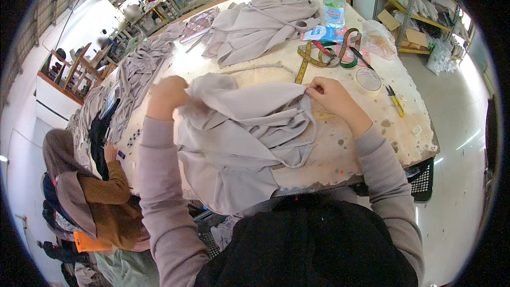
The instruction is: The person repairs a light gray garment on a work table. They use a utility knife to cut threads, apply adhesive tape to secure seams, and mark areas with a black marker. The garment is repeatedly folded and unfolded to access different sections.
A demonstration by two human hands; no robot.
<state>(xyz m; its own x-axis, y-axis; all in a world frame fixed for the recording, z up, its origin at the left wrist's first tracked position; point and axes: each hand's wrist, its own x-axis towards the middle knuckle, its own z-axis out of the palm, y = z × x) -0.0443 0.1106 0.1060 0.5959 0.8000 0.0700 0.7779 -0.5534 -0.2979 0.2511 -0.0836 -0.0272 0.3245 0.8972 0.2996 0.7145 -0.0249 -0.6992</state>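
The left hand [167, 95] pinches a fold of the taupe garment [239, 133] between closed fingers; the right hand [330, 95] grips its opposite edge. A tape roll [367, 79] lies just beyond the right fingers.

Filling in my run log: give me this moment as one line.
left hand: gripping grey garment | right hand: pinching its edge | garment: bunched on worktable

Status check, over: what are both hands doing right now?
Left hand and right hand both gripping the taupe garment, spread on the worktable. Tape roll and snips lie right, clear.
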